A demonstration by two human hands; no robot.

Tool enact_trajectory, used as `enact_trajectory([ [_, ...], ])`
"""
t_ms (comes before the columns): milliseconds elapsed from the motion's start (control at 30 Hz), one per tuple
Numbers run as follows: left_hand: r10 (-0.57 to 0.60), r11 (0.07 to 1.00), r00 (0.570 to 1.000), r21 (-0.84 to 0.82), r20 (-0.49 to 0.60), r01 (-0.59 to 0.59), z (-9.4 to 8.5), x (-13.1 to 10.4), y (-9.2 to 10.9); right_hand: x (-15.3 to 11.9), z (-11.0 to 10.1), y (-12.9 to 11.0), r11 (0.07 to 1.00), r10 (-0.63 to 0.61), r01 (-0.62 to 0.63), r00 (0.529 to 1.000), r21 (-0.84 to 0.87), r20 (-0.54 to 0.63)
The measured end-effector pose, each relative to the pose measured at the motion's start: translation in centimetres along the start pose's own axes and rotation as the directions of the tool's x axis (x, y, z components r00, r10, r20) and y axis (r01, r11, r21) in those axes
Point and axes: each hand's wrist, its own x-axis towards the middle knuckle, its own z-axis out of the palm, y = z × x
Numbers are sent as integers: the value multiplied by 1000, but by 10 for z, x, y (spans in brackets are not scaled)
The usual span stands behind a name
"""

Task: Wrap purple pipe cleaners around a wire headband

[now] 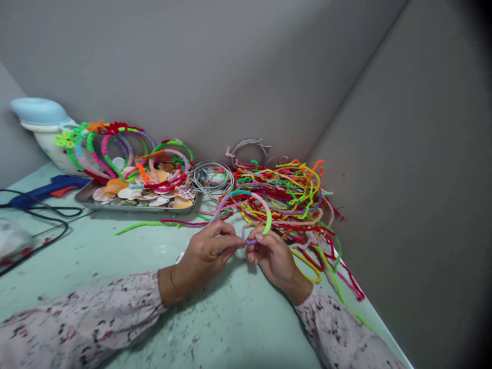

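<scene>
Between my two hands is a headband (241,193) wrapped in pipe cleaner, banded in purple, teal, pink and light green, its arch pointing away from me. My left hand (211,247) is closed, thumb and fingertips pinching at the purple part near the band's lower end. Closed too, my right hand (273,254) grips that purple end between thumb and fingers, close to the light green section. A short purple pipe cleaner tail (243,231) stands up between the fingertips. My fingers hide part of the band's ends.
A metal tray (134,207) holds shells and finished-looking coloured headbands. Beside it lie wire hoops (212,179) and a tangled heap of pipe cleaners (284,189). At left are a blue glue gun (46,190), its black cord, and a white container with a blue top (40,111). Grey walls (184,66) enclose the table.
</scene>
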Motion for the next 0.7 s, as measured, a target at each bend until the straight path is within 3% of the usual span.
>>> enact_trajectory([
  [200,19,999,1000,30,8,-19,0,0,-1,0,2,-1,1000,-7,7,1000,-7,-2],
  [700,-68,997,993,30,98,65,4,-1,-4,-1,0,0,993,-48,44,998,-110,-33],
])
